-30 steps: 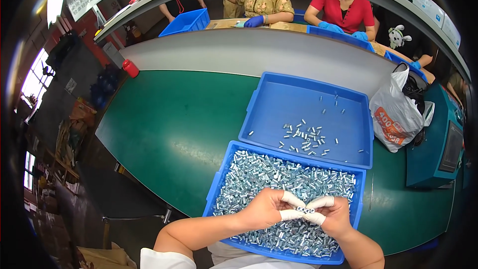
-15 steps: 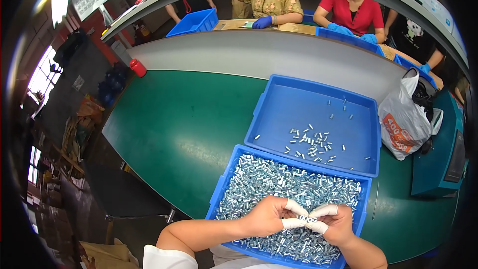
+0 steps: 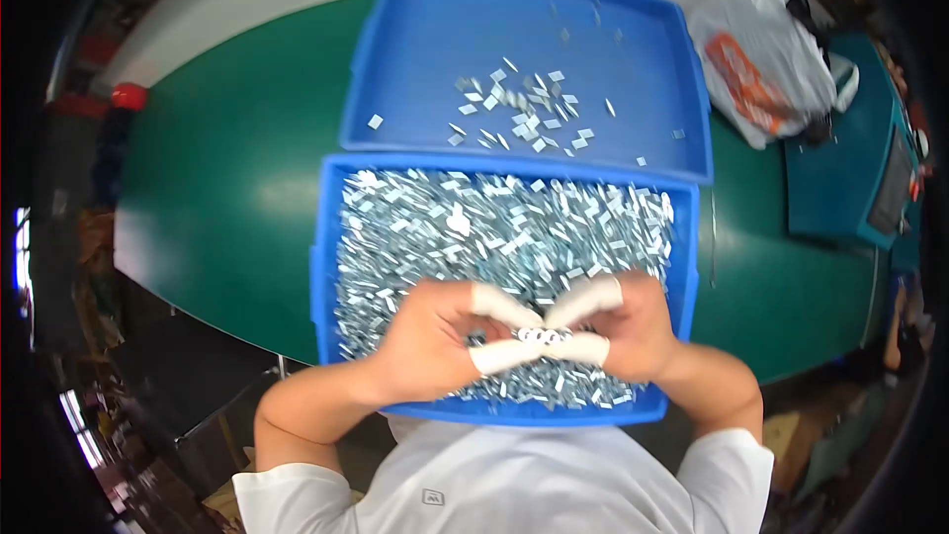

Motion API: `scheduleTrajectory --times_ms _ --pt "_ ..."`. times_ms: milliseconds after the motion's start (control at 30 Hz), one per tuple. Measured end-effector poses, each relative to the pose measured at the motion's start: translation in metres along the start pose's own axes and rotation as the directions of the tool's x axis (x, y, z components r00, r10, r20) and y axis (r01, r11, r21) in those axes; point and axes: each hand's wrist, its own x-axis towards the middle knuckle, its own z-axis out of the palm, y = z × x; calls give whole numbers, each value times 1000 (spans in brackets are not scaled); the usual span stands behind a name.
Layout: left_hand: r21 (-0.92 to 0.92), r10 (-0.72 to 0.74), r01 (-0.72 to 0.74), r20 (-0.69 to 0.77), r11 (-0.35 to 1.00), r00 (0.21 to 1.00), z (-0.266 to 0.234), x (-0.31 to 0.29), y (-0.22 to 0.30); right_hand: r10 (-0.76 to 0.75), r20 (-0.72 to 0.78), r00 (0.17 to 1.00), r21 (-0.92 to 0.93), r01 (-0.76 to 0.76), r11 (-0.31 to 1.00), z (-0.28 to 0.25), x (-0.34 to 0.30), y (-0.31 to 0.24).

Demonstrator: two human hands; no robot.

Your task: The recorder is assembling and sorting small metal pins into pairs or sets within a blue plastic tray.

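Note:
White covers sheath the thumbs and index fingers of both my hands. My left hand point(image 3: 427, 338) and my right hand point(image 3: 638, 328) meet fingertip to fingertip, pinching a short row of small metal sleeves point(image 3: 540, 336) between them. The sleeves' round ends, with holes, face up toward me. Beneath the hands lies a blue tray point(image 3: 328, 267) filled with a thick layer of loose silvery sleeves point(image 3: 465, 227). Motion blurs the picture, so the exact grip of each finger is hard to make out.
A second blue tray point(image 3: 474, 30), with scattered sleeves, adjoins the far side of the full one. Both are on a green table point(image 3: 237, 188). To the right are a white plastic bag point(image 3: 741, 59) and a teal machine point(image 3: 840, 178). A red-capped object point(image 3: 129, 96) stands far left.
The view has tipped downward, so the trays sit higher in the picture and the people opposite are mostly out of sight. Both hands still pinch the row of sleeves over the full tray.

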Motion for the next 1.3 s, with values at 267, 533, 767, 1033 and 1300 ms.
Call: scheduleTrajectory --times_ms 267,533,767,1033,1300 --pt "-11 91 -91 40 996 995 -1 2 0 -43 16 999 89 41 995 -3 -2 9" --pt "197 247 -255 62 947 967 3 0 5 -106 74 992 92 99 991 -4 -3 12" --pt "256 306 -311 62 915 950 5 0 9 -142 58 988 82 137 987 -3 0 9" --pt "198 268 -281 91 939 959 2 1 8 -231 101 968 47 228 973 -5 3 9" --pt "178 220 -230 76 957 973 4 -1 11 -121 63 991 96 115 989 -2 1 8"
